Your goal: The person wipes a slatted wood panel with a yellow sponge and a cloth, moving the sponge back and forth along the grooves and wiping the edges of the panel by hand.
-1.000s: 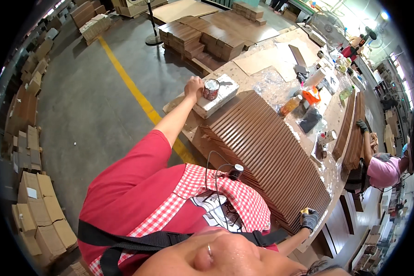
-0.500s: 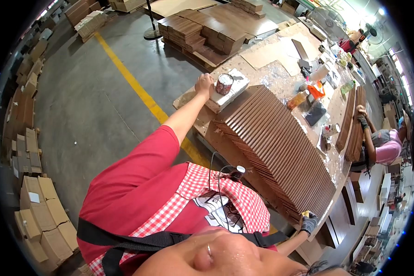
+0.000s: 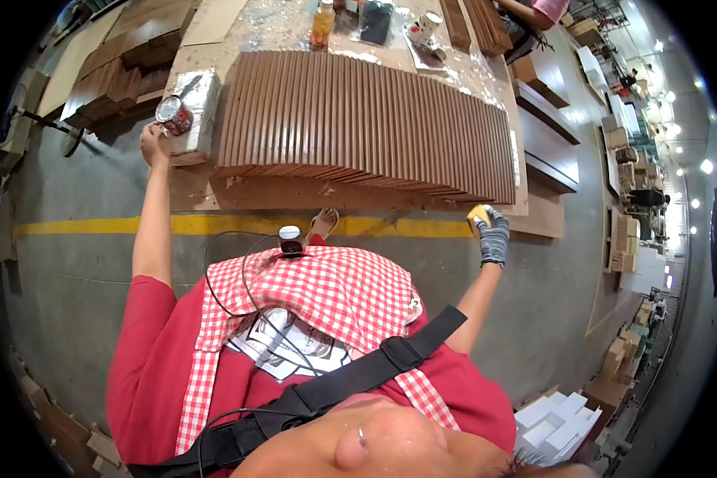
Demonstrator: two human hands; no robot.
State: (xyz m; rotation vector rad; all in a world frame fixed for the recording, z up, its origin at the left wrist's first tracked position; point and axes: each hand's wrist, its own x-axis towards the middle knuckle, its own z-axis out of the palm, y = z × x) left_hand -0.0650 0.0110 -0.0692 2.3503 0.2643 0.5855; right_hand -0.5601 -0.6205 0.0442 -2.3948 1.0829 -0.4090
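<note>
A long row of narrow brown wooden strips, packed side by side, lies along the front of the workbench. At its left end is a pale, paint-smeared block with a small red-and-white can on its left edge. My bare left hand is closed right beside the can's lower side; whatever its curled fingers hold is hidden. Off the row's right front corner, my right hand, in a grey striped glove, grips a yellow sponge. The sponge is apart from the strips.
Behind the strips stand an orange-capped bottle, a dark flat pad and a white cup. Stacked brown panels are at far left, dark boards at right. A co-worker's arm reaches in at the top right.
The view has swung round, so the bench now lies straight ahead. My right hand has come off the row's end with the sponge. My left hand stays by the can.
</note>
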